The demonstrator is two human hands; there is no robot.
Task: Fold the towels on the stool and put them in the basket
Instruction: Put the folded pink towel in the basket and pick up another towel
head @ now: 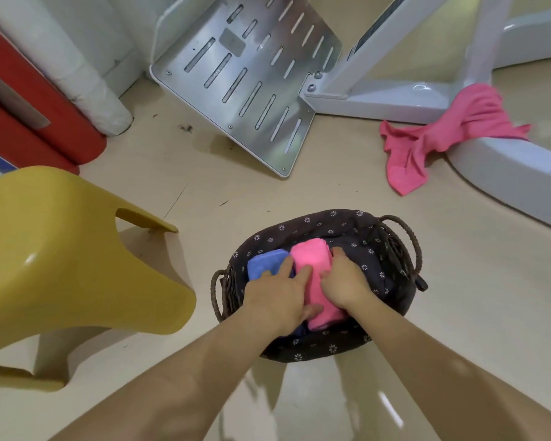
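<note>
A dark wicker basket (392, 265) with a flower-print liner stands on the floor in front of me. Inside lie a folded blue towel (261, 264) on the left and a folded pink towel (312, 259) beside it. My left hand (279, 297) grips the near left side of the pink towel, fingers spread over it and the blue one, thumb tucked under. My right hand (344, 281) grips the pink towel's right side, fingers curled down along its edge. The yellow stool (61, 259) stands to the left with nothing on its seat.
A loose pink cloth (433, 141) lies draped over a white plastic base (516, 173) at the far right. A perforated metal plate (245, 74) leans on the floor behind the basket. Red and white rolls (61, 100) lie at the far left.
</note>
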